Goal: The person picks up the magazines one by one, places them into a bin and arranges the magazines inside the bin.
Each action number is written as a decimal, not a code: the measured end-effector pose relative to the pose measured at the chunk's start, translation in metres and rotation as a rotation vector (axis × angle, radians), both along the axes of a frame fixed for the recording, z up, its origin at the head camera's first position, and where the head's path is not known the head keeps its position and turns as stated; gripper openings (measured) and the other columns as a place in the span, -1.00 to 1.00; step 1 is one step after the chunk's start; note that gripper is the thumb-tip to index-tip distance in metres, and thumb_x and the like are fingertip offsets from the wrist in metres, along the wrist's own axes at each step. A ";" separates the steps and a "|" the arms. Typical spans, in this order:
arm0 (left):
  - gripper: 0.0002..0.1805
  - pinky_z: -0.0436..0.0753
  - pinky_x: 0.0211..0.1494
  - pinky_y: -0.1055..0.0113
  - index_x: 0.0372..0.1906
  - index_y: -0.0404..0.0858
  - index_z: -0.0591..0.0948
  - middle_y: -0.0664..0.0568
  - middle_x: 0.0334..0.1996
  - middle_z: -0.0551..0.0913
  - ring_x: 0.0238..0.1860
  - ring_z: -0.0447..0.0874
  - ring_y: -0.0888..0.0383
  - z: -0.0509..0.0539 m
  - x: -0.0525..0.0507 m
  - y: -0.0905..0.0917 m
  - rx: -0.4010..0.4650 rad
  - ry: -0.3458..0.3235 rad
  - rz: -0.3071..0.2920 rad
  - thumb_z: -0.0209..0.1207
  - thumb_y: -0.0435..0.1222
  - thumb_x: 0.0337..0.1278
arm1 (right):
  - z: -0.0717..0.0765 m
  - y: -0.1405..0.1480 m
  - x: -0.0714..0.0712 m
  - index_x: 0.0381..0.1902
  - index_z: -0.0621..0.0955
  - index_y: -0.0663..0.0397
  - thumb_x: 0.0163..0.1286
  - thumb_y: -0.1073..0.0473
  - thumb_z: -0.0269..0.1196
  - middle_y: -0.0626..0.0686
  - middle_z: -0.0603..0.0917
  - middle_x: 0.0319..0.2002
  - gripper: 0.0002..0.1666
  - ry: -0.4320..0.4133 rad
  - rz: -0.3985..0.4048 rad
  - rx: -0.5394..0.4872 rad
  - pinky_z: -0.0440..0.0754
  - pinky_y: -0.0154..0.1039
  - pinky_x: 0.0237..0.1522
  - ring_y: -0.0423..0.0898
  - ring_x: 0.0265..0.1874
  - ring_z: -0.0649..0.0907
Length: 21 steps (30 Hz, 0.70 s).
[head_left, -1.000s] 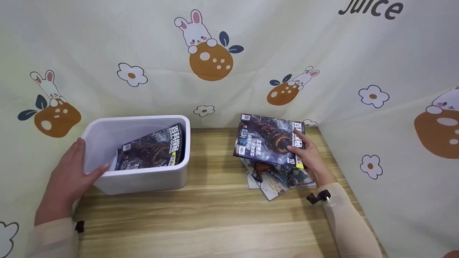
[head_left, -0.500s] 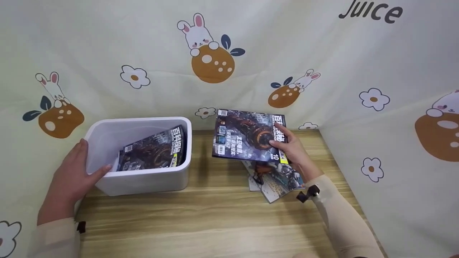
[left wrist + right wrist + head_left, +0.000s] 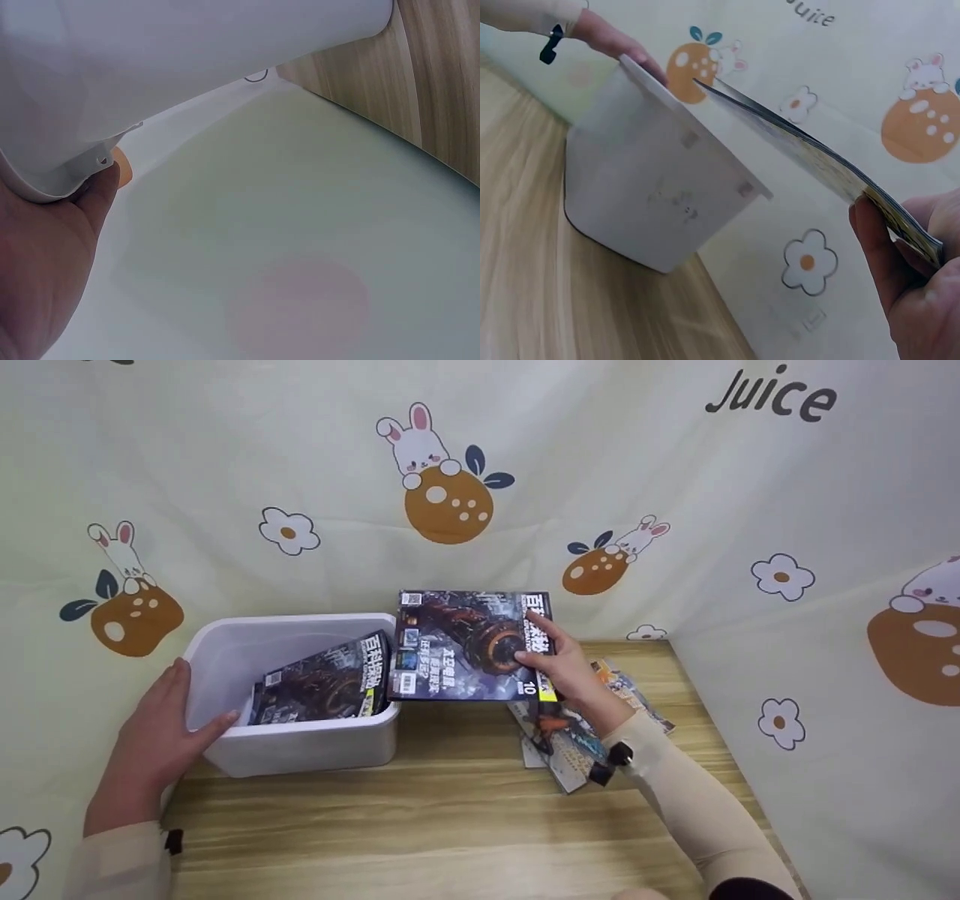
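My right hand (image 3: 574,675) grips a dark-covered magazine (image 3: 465,645) by its right edge, thumb on top and other fingers underneath. The magazine is raised, its left end at the right rim of a white plastic bin (image 3: 315,750). In the right wrist view the magazine (image 3: 802,142) appears edge-on, above the bin and apart from it. My left hand (image 3: 154,735) holds the bin's front-left corner, thumb over the rim. The left wrist view shows fingers (image 3: 101,191) at the rim's underside. Inside the bin, a magazine with a matching cover (image 3: 322,682) lies slantwise on others.
Several loosely fanned magazines (image 3: 551,727) lie on the wooden table (image 3: 375,840), right of the bin and partly under my right forearm. A printed cloth (image 3: 337,562) with rabbits and oranges hangs behind and at both sides.
My right hand has carried the magazine leftward from above the pile to the bin's right rim, uncovering more of the pile. The left hand stays on the bin.
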State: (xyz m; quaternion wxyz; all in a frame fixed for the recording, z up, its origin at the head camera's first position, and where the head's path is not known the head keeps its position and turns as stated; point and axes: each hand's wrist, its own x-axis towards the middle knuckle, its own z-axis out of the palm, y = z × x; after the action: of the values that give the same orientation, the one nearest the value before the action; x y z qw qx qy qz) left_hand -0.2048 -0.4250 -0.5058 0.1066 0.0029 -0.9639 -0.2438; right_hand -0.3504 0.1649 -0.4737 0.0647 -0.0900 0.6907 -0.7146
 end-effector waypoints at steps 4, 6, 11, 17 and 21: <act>0.31 0.08 0.48 -0.71 0.81 -0.36 -0.22 -0.48 0.76 -0.10 0.70 -0.07 -0.57 -0.001 -0.001 0.000 -0.009 -0.001 0.002 0.26 0.28 0.45 | 0.001 -0.018 0.002 0.71 0.43 -0.10 0.41 0.40 0.49 0.24 0.63 0.35 -0.02 0.010 0.025 -0.024 0.83 -0.20 0.05 0.01 0.08 0.75; 0.30 0.06 0.50 -0.70 0.81 -0.36 -0.22 -0.47 0.76 -0.11 0.70 -0.09 -0.56 -0.001 -0.002 0.001 -0.011 -0.003 0.000 0.26 0.27 0.46 | 0.002 -0.027 0.004 0.71 0.44 -0.12 0.42 0.38 0.50 0.22 0.63 0.36 -0.03 0.005 0.030 -0.021 0.82 -0.22 0.07 0.01 0.11 0.74; 0.31 0.05 0.52 -0.69 0.81 -0.34 -0.24 -0.45 0.77 -0.13 0.71 -0.11 -0.56 -0.001 -0.001 0.002 -0.006 -0.003 -0.006 0.26 0.29 0.46 | 0.005 -0.049 0.004 0.69 0.48 -0.13 0.39 0.36 0.53 0.18 0.56 0.47 -0.04 0.014 0.034 -0.012 0.75 -0.23 0.20 0.06 0.27 0.66; 0.32 0.03 0.52 -0.70 0.82 -0.32 -0.25 -0.44 0.77 -0.13 0.71 -0.11 -0.56 -0.001 0.001 0.001 0.001 -0.008 0.000 0.26 0.30 0.45 | 0.007 -0.072 0.002 0.68 0.47 -0.02 0.35 0.40 0.54 0.16 0.48 0.57 -0.02 0.042 0.047 -0.029 0.70 -0.22 0.30 0.08 0.36 0.61; 0.33 0.03 0.51 -0.70 0.82 -0.31 -0.25 -0.43 0.78 -0.14 0.71 -0.11 -0.56 -0.001 0.001 0.001 0.008 -0.010 0.003 0.26 0.31 0.44 | 0.007 -0.085 -0.001 0.68 0.47 -0.01 0.36 0.40 0.53 0.18 0.51 0.54 -0.03 0.043 0.048 -0.029 0.72 -0.20 0.27 0.10 0.32 0.64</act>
State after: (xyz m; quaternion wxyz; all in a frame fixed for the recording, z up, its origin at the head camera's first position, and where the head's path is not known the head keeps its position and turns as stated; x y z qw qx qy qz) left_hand -0.2042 -0.4243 -0.5071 0.1022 0.0062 -0.9634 -0.2476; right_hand -0.3514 0.0795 -0.4666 0.0656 -0.1228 0.6793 -0.7205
